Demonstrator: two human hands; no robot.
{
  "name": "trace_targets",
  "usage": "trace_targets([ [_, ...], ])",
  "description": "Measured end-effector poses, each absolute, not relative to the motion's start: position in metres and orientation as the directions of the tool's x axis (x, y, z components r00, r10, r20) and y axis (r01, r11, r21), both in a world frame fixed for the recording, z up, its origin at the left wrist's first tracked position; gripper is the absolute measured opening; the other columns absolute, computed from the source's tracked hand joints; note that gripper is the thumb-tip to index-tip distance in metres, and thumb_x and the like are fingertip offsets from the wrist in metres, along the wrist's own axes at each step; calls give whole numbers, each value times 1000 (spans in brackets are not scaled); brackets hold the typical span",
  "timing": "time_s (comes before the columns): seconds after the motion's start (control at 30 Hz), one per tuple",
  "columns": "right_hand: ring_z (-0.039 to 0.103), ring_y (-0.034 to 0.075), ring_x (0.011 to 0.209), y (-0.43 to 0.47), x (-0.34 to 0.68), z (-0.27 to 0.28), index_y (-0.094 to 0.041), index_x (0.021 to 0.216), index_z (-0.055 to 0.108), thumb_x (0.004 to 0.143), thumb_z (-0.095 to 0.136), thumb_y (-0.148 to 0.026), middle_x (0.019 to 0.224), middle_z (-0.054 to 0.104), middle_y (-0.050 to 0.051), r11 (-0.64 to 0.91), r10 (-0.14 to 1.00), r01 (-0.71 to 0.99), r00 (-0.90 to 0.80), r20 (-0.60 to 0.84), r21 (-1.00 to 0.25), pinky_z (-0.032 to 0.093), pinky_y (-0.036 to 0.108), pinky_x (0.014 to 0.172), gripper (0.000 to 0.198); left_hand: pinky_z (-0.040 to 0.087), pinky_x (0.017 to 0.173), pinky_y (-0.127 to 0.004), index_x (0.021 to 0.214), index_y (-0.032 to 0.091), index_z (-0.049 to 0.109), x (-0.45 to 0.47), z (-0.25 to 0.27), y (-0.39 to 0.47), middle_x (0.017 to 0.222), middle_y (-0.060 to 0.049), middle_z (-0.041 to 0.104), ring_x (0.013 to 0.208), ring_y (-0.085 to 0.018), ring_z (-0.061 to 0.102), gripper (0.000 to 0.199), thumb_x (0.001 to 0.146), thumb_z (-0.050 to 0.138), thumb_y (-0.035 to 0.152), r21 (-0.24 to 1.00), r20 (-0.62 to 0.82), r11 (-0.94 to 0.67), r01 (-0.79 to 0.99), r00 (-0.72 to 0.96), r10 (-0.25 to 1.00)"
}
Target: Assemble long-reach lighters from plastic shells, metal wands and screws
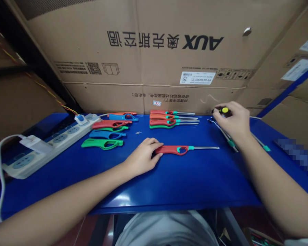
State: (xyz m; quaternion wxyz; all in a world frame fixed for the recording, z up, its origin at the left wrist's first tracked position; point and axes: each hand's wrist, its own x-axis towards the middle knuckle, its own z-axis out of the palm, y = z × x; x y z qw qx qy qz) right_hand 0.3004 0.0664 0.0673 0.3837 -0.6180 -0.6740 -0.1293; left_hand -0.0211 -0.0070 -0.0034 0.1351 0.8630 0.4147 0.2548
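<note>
My left hand [142, 159] pinches the rear end of a red long-nosed lighter [170, 149] lying on the blue tabletop. Its metal tube points right, with a turquoise trigger and collar. Over at the back right, my right hand [236, 119] has its fingers closed round a black tool with a yellow round end [225, 110]; the rest of it is hidden. Below that hand lie metal lighter tubes with turquoise collars [231, 142], partly covered by the wrist. Behind the red lighter, several assembled red, orange and green lighters [161, 122] rest in a row.
Several lighter handles without tubes, including a green one [93, 143] and a blue one [99, 134], lie at the left. Beside them runs a white power strip [50, 150] with plugs and cables. Small metal bits [138, 133] lie mid-table. A large cardboard sheet [154, 65] stands behind.
</note>
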Motion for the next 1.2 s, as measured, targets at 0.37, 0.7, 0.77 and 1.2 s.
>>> trace_targets([
  [0.37, 73, 19, 92, 36, 176, 28, -21, 108, 70, 95, 60, -37, 107, 76, 6, 730, 675, 386, -537, 506, -564, 55, 31, 85, 24, 47, 109, -43, 128, 15, 63, -17, -4, -16, 127, -12, 66, 119, -26, 59, 33, 96, 56, 21, 467, 334, -697, 545, 621, 709],
  [0.7, 70, 22, 105, 45, 158, 15, -23, 109, 71, 95, 60, -36, 114, 75, 5, 683, 726, 423, -476, 496, -595, 52, 36, 95, 22, 51, 97, -41, 116, 17, 59, -17, -4, -16, 117, -10, 69, 108, -26, 64, 27, 90, 62, 18, 554, 334, -646, 525, 571, 750],
  [0.77, 70, 21, 104, 44, 160, 15, -23, 110, 71, 94, 62, -36, 115, 75, 6, 673, 735, 404, -460, 498, -619, 52, 36, 94, 23, 52, 90, -39, 107, 19, 57, -17, -3, -17, 108, -8, 69, 101, -25, 65, 19, 89, 63, 20, 583, 316, -616, 529, 550, 773],
  [1.2, 47, 8, 40, 35, 195, 34, -15, 76, 69, 80, 69, -45, 55, 58, -1, 314, 941, -201, 195, 276, -928, 33, 21, 36, 30, 55, 94, -35, 108, 15, 69, -14, -6, 1, 105, -10, 76, 98, -21, 72, 34, 84, 72, 38, 986, 153, -160, 33, 159, 975],
])
